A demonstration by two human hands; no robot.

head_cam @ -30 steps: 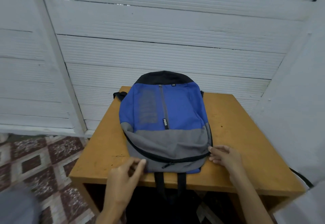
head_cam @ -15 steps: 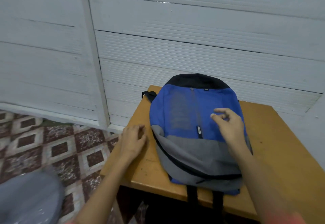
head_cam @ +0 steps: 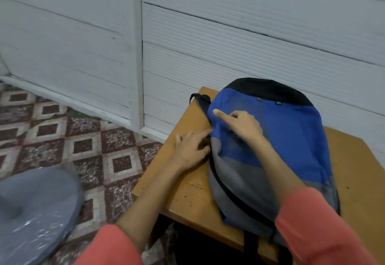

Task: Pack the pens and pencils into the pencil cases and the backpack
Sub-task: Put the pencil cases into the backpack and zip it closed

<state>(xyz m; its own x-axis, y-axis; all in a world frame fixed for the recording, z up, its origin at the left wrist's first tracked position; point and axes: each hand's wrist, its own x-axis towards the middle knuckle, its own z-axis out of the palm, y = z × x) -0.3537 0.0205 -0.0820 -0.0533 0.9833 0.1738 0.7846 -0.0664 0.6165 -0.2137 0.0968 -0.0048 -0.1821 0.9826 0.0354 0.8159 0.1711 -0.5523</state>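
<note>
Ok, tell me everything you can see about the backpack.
The backpack lies flat on the wooden table, front up, black top toward the wall. Fabric: blue upper panel, grey lower panel, dark zip curving along its edge. Black straps hang off the near edge. The right hand rests on the blue panel; the left hand touches its left side.

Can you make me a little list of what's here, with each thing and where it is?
table: wooden, by the white wall
backpack: blue, grey and black, lying flat on the table
left hand: fingertips at the backpack's left edge
right hand: on the blue part, index finger stretched out
pens and pencils: none in view
floor: patterned tiles
</note>
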